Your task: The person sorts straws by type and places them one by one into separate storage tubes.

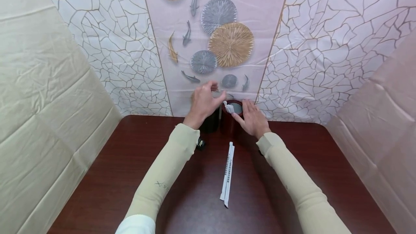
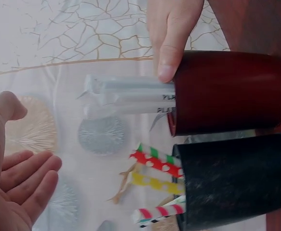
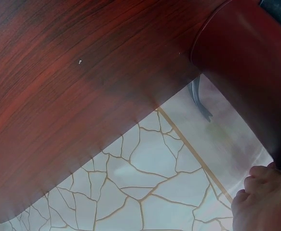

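Note:
A dark red cup stands at the back of the table, with white wrapped straws marked PLA sticking out of it. My right hand rests against its right side, fingers mostly straight, thumb at the rim. Beside it, on the left, is a black cup holding several patterned paper straws. Above the cups, my left hand has its fingers loosely bent and holds nothing; in the left wrist view it is apart from the straws. Two more wrapped straws lie side by side on the table.
The dark wooden table meets a patterned cloth wall just behind the cups. Beige cloth panels enclose both sides. A small black item sits near my left cuff, partly hidden.

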